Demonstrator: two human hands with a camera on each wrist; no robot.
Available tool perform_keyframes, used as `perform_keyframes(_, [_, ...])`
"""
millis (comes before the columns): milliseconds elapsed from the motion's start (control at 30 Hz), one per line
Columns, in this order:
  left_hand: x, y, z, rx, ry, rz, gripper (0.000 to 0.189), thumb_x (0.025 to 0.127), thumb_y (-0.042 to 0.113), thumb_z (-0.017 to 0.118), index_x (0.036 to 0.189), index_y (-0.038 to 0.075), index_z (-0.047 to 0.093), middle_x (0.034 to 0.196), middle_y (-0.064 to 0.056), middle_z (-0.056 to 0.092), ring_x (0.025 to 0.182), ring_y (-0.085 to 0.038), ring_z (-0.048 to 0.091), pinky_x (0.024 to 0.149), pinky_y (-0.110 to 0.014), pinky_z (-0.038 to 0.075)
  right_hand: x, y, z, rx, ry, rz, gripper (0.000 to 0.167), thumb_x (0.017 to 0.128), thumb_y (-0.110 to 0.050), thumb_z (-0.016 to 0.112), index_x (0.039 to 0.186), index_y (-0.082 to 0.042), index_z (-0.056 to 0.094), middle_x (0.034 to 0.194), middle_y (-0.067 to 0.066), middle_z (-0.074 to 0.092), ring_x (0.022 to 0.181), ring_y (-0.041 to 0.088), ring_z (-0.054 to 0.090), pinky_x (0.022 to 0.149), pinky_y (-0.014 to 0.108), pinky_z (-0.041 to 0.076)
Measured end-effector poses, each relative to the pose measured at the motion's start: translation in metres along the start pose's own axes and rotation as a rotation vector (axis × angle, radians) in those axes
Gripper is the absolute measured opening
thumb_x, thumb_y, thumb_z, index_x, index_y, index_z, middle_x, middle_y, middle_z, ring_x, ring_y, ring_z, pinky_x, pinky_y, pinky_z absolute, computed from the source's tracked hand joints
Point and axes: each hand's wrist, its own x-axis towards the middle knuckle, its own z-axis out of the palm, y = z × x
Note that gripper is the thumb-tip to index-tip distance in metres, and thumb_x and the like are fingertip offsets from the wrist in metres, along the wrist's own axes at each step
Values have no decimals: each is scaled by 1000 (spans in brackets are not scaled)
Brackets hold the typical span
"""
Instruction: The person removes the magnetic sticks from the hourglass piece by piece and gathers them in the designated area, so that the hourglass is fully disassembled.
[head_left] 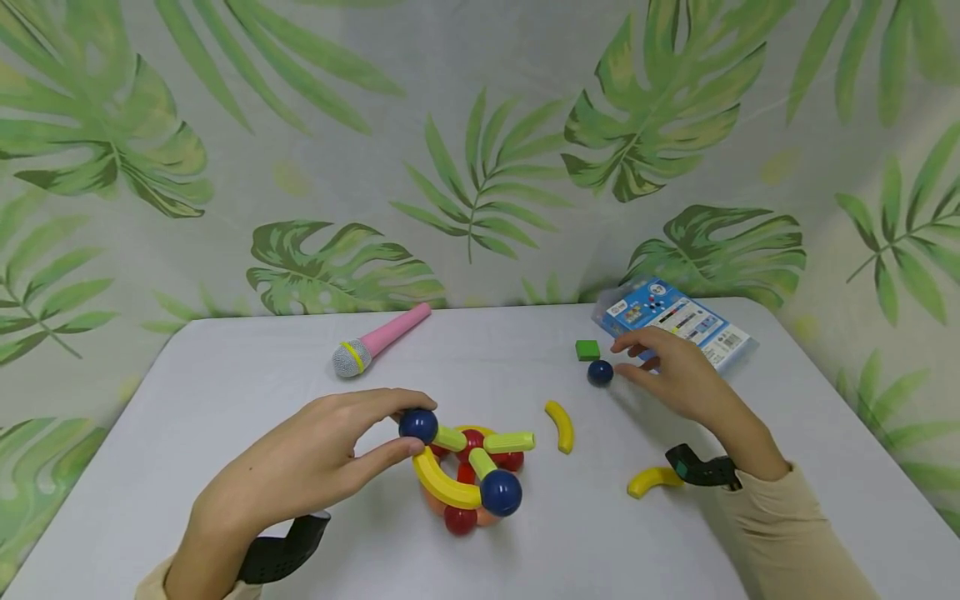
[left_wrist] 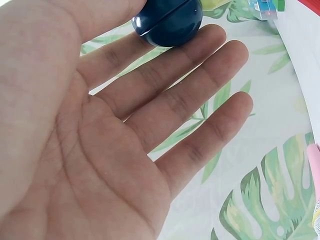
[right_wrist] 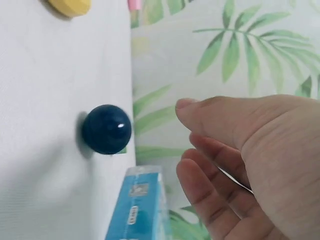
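Observation:
Between thumb and fingers, my left hand (head_left: 322, 454) pinches a dark blue ball (head_left: 417, 426) at the left corner of a built toy of balls and rods. Pale green rods (head_left: 509, 442) meet at a red ball on its top, and a curved yellow rod (head_left: 447, 483) runs to a second blue ball (head_left: 501, 492) in front. Red balls (head_left: 461, 521) sit lower down; the base is partly hidden. My right hand (head_left: 671, 375) hovers with parted, slightly bent fingers just right of a loose blue ball (right_wrist: 106, 129), which lies on the table apart from the fingertips.
A green block (head_left: 587, 350) lies behind the loose ball, beside a blue package (head_left: 678, 321). Two loose curved yellow rods lie nearby, one mid-table (head_left: 560, 427) and one by the right wrist (head_left: 651, 481). A pink toy microphone (head_left: 380, 340) rests at the back left.

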Motion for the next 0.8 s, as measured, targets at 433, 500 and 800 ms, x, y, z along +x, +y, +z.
perform_keyframes(433, [2, 0, 1, -23, -25, 12, 38, 103, 49, 56, 134, 29, 63, 114, 19, 69, 108, 0, 64, 94, -34, 56, -54, -10, -14, 173, -503, 32, 26, 93, -20, 78, 117, -16, 67, 112, -4, 68, 98, 15, 60, 79, 23, 56])
perform_keyframes(500, [1, 0, 0, -18, -22, 10, 38, 103, 49, 57, 134, 28, 63, 114, 19, 69, 107, 0, 64, 94, -34, 56, -60, -11, -13, 226, -619, 74, 28, 91, -22, 80, 114, -17, 66, 109, -4, 66, 96, 13, 58, 78, 23, 54])
perform_keyframes(800, [0, -2, 0, -16, -9, 26, 37, 103, 46, 59, 135, 27, 63, 114, 18, 70, 108, 0, 64, 97, -36, 56, -64, -12, 4, 216, -657, 82, 14, 92, -25, 79, 98, -21, 67, 87, -10, 62, 78, 4, 57, 67, 22, 51])
